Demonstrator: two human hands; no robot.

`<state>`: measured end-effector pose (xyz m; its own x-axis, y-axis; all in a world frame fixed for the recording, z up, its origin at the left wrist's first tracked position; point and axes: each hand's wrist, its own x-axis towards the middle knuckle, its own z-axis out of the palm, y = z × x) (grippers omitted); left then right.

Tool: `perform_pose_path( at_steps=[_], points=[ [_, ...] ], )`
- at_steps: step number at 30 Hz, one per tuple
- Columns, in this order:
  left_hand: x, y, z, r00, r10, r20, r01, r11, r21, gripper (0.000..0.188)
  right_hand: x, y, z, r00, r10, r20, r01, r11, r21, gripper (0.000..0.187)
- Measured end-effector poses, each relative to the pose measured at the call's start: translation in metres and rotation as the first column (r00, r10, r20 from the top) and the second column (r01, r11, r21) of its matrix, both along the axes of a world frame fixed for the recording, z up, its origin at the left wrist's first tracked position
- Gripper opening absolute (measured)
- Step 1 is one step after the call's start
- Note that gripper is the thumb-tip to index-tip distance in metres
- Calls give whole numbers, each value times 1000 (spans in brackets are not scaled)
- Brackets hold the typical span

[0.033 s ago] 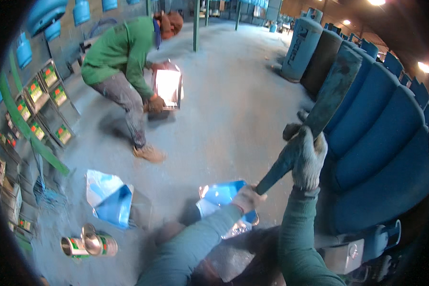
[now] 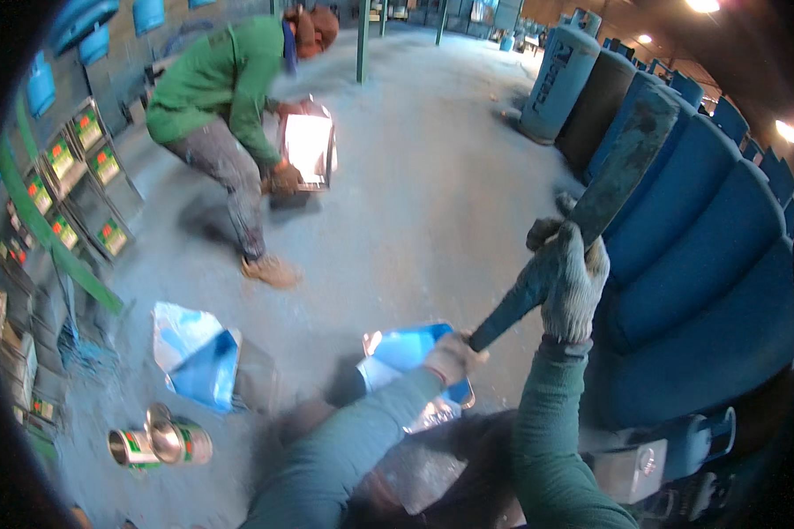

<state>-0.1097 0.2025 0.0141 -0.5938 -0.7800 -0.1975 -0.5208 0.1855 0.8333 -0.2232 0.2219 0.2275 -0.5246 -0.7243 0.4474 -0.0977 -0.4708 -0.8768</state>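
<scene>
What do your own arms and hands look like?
Long green sleeves cover both arms. The right hand wears a pale, knitted glove with darker, dirty-looking fingers. The left hand is blurry, but seems to have a pale glove too, with a reddish edge near the wrist.
</scene>
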Motion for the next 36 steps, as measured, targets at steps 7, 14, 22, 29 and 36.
perform_pose_path(
  at_steps=[7,14,22,29,36],
  points=[
    [9,-35,-6,983,151,-100,-160,983,-86,38,-11,16,-22,981,186,-49,-191,975,-118,39],
    [-21,-22,-5,915,222,-337,-248,968,-36,34,5,26,-21,941,130,-311,-181,973,-140,53],
    [-25,0,-8,995,36,-96,-27,995,93,38,-21,4,-10,999,-23,23,25,994,-102,43],
    [2,-11,34,998,-6,64,7,1000,-15,61,-33,15,-11,994,86,72,-56,935,-350,42],
    [-16,-12,9,933,40,-358,-201,883,-424,66,-16,47,8,995,-35,-94,-11,894,-447,55]
  ],
)
